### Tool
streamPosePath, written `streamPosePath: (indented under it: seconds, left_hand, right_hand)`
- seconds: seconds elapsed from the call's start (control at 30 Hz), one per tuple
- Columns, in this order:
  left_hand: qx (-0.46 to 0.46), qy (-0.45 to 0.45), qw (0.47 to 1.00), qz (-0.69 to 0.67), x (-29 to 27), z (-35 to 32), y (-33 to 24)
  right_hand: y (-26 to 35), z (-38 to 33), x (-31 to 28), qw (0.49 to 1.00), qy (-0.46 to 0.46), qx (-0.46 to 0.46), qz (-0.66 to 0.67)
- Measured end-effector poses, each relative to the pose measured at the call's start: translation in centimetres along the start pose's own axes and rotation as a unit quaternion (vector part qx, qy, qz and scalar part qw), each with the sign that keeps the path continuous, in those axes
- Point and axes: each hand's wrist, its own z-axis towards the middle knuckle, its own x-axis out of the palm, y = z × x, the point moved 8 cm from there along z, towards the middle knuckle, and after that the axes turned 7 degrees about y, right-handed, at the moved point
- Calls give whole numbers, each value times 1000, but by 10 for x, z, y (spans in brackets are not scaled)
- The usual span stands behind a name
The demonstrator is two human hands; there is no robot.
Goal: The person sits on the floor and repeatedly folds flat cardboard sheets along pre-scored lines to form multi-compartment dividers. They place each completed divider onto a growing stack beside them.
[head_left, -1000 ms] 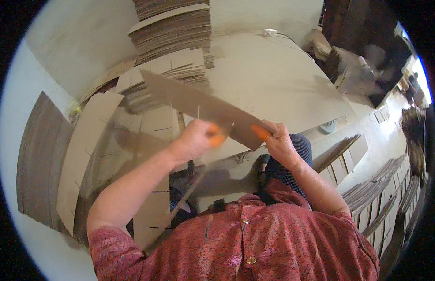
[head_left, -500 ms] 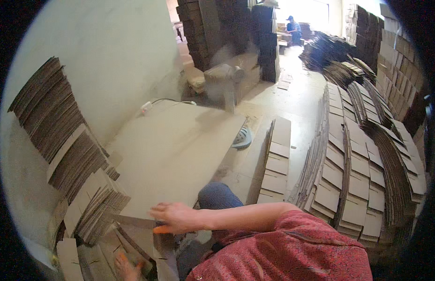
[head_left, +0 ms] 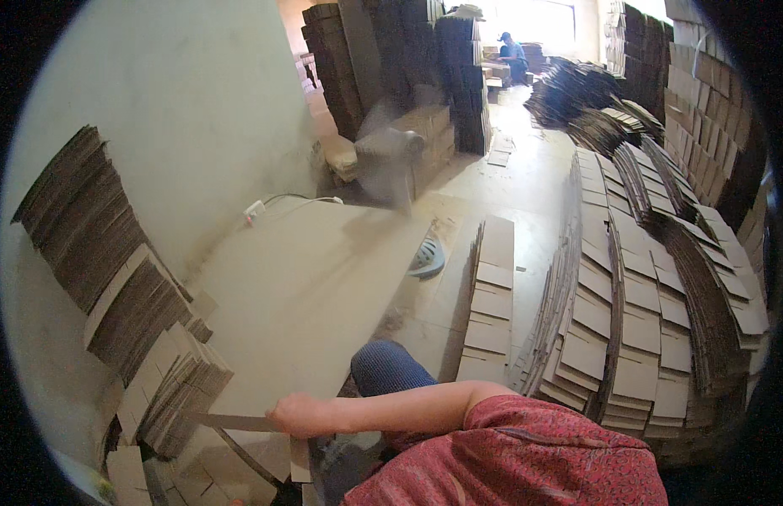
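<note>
My right hand (head_left: 299, 415) reaches across from the lower right over the near edge of a pale board tabletop (head_left: 299, 287). Its fingers are closed on the end of a narrow cardboard strip (head_left: 235, 422), which runs left toward a leaning bundle of slotted cardboard pieces (head_left: 185, 392). Below the strip lie more flat cardboard pieces (head_left: 202, 472), some with slits cut in them. My left hand is out of sight below the lower edge.
Tall cardboard stacks (head_left: 67, 219) lean on the left wall. Long rows of cardboard (head_left: 632, 320) and a narrower row (head_left: 491, 295) stand on the right. A dusty fan-like machine (head_left: 387, 164) sits beyond the board, a blue-grey plastic item (head_left: 427, 255) beside it. Another person (head_left: 514, 57) sits far back.
My right hand's spread fingers have closed on the strip, and the hand has come slightly nearer. My left hand, earlier over the cardboard at lower left, has dropped out of view.
</note>
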Motion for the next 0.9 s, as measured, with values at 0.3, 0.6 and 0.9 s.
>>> streamPosePath:
  seconds: [0.3,0.6,0.9]
  left_hand:
    - [158,14,977,142,30,0,31]
    - [-48,-154,955,249,-32,27,44]
    - [4,-114,978,176,-32,59,69]
  right_hand:
    - [-6,-42,-28,986,43,70,-144]
    - [10,-53,-61,995,-23,68,75]
    - [14,-65,-66,994,-85,0,67]
